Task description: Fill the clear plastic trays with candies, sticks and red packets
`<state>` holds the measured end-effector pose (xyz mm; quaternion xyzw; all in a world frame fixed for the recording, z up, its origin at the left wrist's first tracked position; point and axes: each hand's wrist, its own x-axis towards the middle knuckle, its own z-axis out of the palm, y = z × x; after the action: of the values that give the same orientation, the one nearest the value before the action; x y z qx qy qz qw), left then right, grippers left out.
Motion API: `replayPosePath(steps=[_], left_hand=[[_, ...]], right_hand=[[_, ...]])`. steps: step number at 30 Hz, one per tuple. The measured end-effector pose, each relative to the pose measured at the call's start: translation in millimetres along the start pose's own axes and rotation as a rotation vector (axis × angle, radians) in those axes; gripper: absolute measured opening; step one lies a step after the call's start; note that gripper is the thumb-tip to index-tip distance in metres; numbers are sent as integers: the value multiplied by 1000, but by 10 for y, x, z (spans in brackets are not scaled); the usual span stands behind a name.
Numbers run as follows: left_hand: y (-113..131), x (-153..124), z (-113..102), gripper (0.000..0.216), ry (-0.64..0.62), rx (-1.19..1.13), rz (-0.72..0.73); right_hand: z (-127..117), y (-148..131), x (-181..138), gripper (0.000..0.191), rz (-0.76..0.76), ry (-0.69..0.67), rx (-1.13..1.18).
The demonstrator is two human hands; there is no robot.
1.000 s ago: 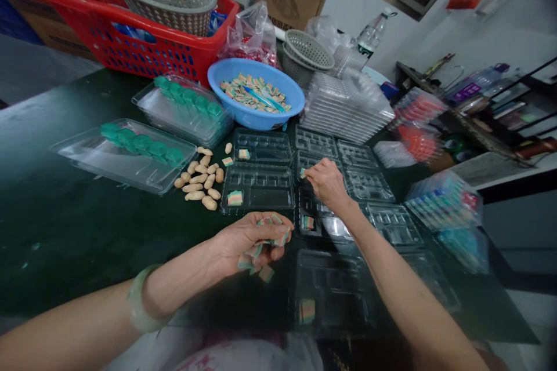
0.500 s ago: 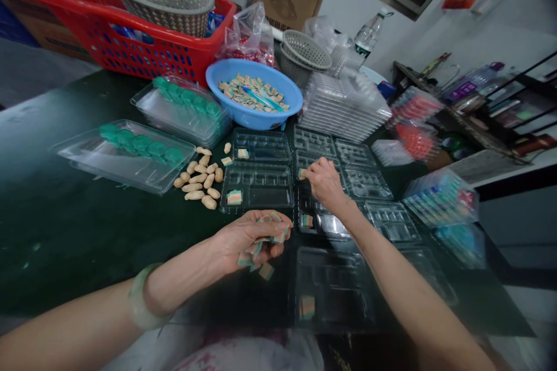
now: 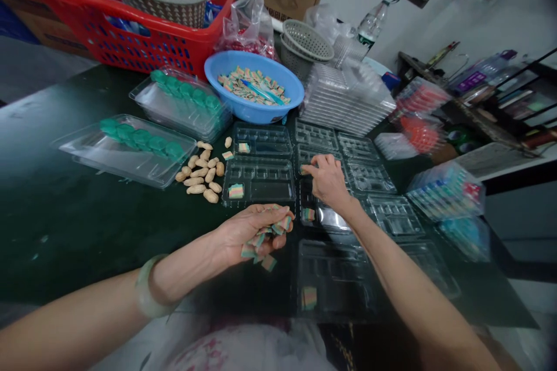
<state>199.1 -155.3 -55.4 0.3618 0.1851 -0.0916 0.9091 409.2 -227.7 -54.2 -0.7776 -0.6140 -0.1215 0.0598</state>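
My left hand (image 3: pixel 255 229) is closed around a loose bunch of striped candy squares (image 3: pixel 282 224) in green, pink and cream; several stick out below the fingers. My right hand (image 3: pixel 328 182) reaches over a clear plastic tray (image 3: pixel 308 153), its fingertips pinched at a small candy square, mostly hidden, in the tray's left compartment. Just nearer, a dark-looking clear tray (image 3: pixel 333 217) has a striped square (image 3: pixel 308 214) at its left. The front tray (image 3: pixel 335 278) holds another square (image 3: pixel 309 297). To the left, a tray (image 3: pixel 272 188) contains a small stack of squares (image 3: pixel 236 191).
Peanuts (image 3: pixel 199 173) lie left of the trays, near clear lids with green rounds (image 3: pixel 141 140). Behind stand a blue basin (image 3: pixel 255 111) of candy squares, a red basket (image 3: pixel 143 40) and stacked clear trays (image 3: pixel 346 101). More packs (image 3: pixel 448 191) sit at the right.
The view has shifted slightly. My right hand's fingers have loosened a little over the same compartment. My left hand still holds its bunch of candy squares.
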Motion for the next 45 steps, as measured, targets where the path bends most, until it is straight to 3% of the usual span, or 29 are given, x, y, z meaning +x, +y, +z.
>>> replayPosePath(steps=[4, 6, 8, 14, 17, 19, 23, 26, 30, 34, 40, 45], left_hand=[[54, -27, 46, 17, 11, -133, 19], [68, -31, 69, 16, 60, -148, 37], [47, -11, 67, 17, 112, -150, 57], [-98, 85, -32, 21, 143, -135, 100], [-79, 63, -33, 26, 127, -149, -12], [-49, 37, -20, 27, 85, -178, -70], [-36, 14, -24, 22, 61, -213, -66], [-46, 11, -41, 24, 74, -217, -36], [-17, -6, -27, 22, 55, -164, -19], [27, -15, 10, 20, 59, -101, -19], [76, -50, 23, 19, 65, -145, -27], [192, -110, -21, 17, 115, -173, 77]], right_hand=[[-306, -255, -168, 28, -36, 151, 393], [-474, -417, -296, 14, -116, 124, 605], [-564, -561, -411, 13, -144, 68, 676], [-448, -734, -555, 10, -37, 11, 625], [-428, -664, -535, 12, -9, -20, 740], [-406, -553, -477, 12, 78, 40, 794], [-195, -245, -246, 13, 257, 295, 577], [40, -62, -63, 19, 235, 365, 268], [219, 30, 62, 23, 104, 275, -52], [203, 42, 86, 22, -33, 170, -194], [77, 71, 133, 22, -143, -41, -160], [36, 92, 109, 21, -62, -70, -32]])
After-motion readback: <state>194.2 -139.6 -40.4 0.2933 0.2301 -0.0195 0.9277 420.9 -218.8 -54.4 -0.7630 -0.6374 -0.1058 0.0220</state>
